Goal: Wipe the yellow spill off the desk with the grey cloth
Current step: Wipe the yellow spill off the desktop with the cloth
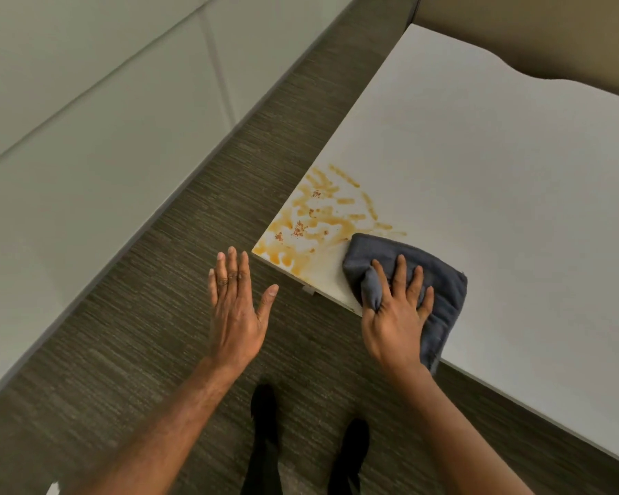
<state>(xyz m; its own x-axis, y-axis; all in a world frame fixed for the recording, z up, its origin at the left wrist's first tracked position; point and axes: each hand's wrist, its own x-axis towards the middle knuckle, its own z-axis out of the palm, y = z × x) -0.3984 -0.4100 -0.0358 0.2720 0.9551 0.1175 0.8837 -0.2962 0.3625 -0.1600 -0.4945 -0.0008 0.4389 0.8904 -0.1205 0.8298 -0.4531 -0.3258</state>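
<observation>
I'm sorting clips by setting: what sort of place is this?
Probably an office: a plain white desk, striped grey-brown carpet, and pale panels along the aisle.

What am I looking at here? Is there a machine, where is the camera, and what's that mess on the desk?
There is no machine. These are a person's two bare hands, filmed by one wide-angle camera worn on their head and looking down. The white desk has a yellow spill smeared at its corner, with reddish specks in it. The right hand holds a grey cloth pressed on the desk beside the spill, fingers spread on top. The left hand is open and holds nothing, hovering over the carpeted floor. The dark shapes below are the person's shoes.
</observation>
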